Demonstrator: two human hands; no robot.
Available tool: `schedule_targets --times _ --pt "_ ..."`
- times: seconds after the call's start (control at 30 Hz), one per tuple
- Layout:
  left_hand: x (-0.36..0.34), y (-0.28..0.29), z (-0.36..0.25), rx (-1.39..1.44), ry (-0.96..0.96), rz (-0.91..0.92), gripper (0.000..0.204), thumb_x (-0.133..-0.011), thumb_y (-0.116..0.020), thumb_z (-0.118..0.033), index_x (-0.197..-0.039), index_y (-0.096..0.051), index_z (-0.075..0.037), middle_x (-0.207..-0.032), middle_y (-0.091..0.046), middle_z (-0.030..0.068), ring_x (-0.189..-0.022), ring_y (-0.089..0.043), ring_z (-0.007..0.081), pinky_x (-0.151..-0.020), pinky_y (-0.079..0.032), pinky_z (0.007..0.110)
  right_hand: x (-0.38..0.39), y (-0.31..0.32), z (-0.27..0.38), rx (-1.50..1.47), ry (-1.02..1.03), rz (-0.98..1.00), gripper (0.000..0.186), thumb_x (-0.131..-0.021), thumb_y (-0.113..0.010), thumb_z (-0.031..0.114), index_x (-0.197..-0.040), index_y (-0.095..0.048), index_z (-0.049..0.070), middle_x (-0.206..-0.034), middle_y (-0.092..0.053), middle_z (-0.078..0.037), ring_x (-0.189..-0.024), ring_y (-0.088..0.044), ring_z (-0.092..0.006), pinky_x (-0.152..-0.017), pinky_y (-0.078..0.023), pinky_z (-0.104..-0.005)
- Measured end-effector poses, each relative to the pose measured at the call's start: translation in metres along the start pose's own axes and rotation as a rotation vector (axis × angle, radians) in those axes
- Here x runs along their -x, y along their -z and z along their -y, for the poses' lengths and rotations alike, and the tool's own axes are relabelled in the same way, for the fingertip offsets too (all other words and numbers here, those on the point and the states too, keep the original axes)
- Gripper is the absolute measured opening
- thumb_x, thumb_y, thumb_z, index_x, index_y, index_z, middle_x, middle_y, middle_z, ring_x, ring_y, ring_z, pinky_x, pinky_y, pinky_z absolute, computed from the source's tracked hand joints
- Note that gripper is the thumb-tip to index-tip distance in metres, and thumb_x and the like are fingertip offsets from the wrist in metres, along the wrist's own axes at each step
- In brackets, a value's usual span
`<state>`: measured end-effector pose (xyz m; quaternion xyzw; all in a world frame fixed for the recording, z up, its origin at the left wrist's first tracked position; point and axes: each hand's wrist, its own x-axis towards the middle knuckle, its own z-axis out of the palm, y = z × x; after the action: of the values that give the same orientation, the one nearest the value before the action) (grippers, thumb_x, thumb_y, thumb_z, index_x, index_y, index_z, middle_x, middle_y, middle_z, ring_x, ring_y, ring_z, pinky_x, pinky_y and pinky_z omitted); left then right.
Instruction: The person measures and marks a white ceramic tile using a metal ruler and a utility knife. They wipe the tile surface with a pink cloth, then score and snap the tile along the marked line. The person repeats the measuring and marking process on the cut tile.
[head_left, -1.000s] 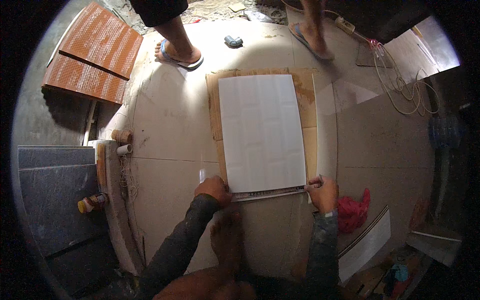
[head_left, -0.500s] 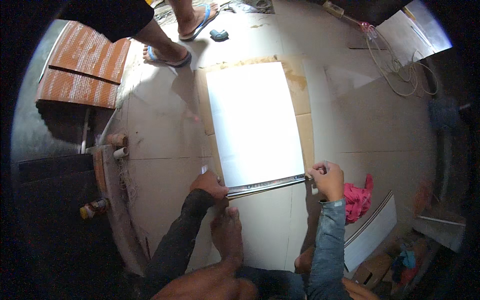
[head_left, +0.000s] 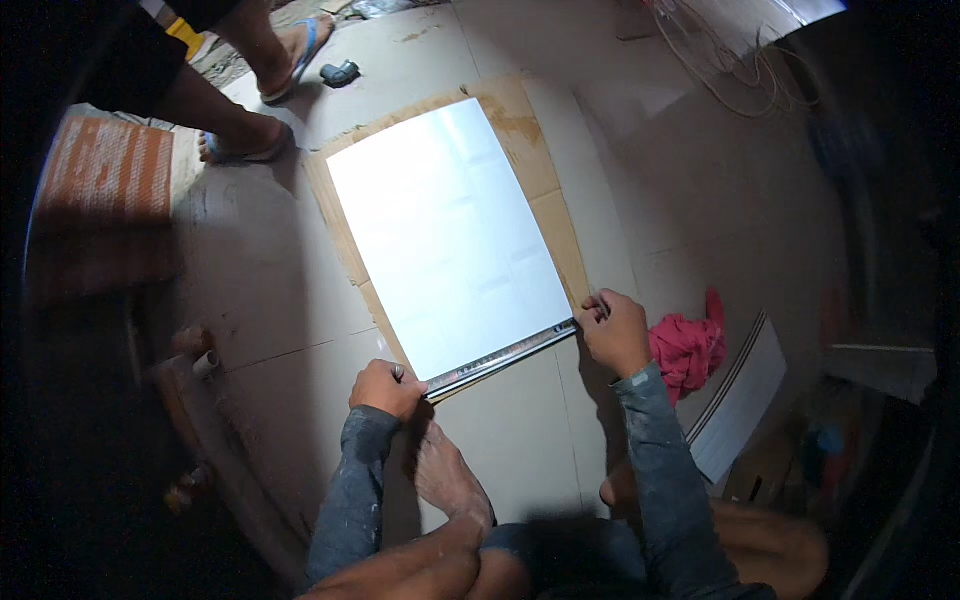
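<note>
A white rectangular sheet or panel (head_left: 450,240) lies on a flattened piece of brown cardboard (head_left: 552,215) on the tiled floor. Along its near edge runs a metal ruler (head_left: 495,360) with dark markings. My left hand (head_left: 388,388) is closed at the ruler's left end, by the near left corner of the sheet. At the opposite end my right hand (head_left: 615,335) has its fingers pinched together on the ruler. Something small may be between those right fingers, too blurred to name. My bare foot (head_left: 450,470) rests just behind the near edge.
Another person's feet in blue flip-flops (head_left: 255,145) stand at the far left, near a grey pipe elbow (head_left: 340,74). Pink cloth (head_left: 688,350) and white strips (head_left: 740,395) lie right of me. Orange ridged panels (head_left: 108,170) are at left, a looped cord (head_left: 750,85) far right.
My view has turned, so the sheet appears slanted and farther left. Glare on the sheet has dimmed. Both hands stay at the ruler's ends.
</note>
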<state>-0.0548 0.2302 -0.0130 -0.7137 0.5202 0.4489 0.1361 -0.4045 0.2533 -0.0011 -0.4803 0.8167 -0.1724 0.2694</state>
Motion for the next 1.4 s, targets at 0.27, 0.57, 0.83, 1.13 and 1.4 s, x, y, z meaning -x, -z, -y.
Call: schedule_targets --times 0.27,0.57,0.83,1.13,1.4 --pt "-0.001 -0.001 0.003 0.032 -0.022 0.031 0.022 -0.078 -0.084 -0.028 -0.078 -0.078 -0.006 -0.077 -0.075 0.0135 -0.075 -0.073 0.0308 -0.075 -0.057 0.041 0.017 -0.015 0.006 -0.101 -0.065 -0.031 0.014 -0.085 -0.077 0.010 -0.088 -0.071 -0.003 -0.075 -0.070 -0.015 -0.067 -0.067 -0.0215 -0.066 -0.053 -0.0357" --pt "0.002 -0.004 0.005 0.048 -0.098 0.020 0.021 -0.082 -0.082 -0.024 -0.081 -0.078 -0.004 -0.077 -0.075 0.0161 -0.071 -0.072 0.0315 -0.073 -0.057 0.042 0.026 -0.027 0.010 -0.207 -0.133 -0.141 0.016 -0.087 -0.075 0.013 -0.087 -0.071 -0.003 -0.076 -0.071 -0.017 -0.065 -0.067 -0.0232 -0.064 -0.053 -0.0362" --pt "0.008 -0.004 -0.003 0.009 -0.041 -0.015 0.019 -0.083 -0.081 -0.024 -0.079 -0.077 -0.006 -0.080 -0.075 0.0170 -0.074 -0.073 0.0338 -0.074 -0.056 0.044 0.031 -0.034 0.012 -0.173 -0.189 -0.197 0.020 -0.089 -0.077 0.016 -0.089 -0.071 -0.004 -0.080 -0.071 -0.017 -0.069 -0.068 -0.0247 -0.067 -0.053 -0.0359" --pt "0.011 -0.003 -0.005 -0.016 -0.063 -0.035 0.018 -0.082 -0.078 -0.026 -0.078 -0.075 -0.008 -0.079 -0.074 0.0168 -0.078 -0.073 0.0374 -0.075 -0.058 0.046 0.038 -0.041 0.014 -0.211 -0.247 -0.214 0.019 -0.094 -0.073 0.017 -0.099 -0.071 -0.001 -0.094 -0.070 -0.015 -0.081 -0.067 -0.0275 -0.072 -0.054 -0.0385" --pt "0.015 -0.006 -0.005 -0.015 -0.096 -0.089 0.021 -0.081 -0.080 -0.025 -0.077 -0.074 -0.005 -0.070 -0.071 0.0162 -0.067 -0.070 0.0349 -0.066 -0.055 0.044 0.090 -0.057 0.069 -0.103 -0.058 -0.253 0.024 -0.097 -0.054 0.004 -0.114 -0.067 -0.004 -0.107 -0.059 -0.022 -0.098 -0.061 -0.0377 -0.088 -0.049 -0.0474"
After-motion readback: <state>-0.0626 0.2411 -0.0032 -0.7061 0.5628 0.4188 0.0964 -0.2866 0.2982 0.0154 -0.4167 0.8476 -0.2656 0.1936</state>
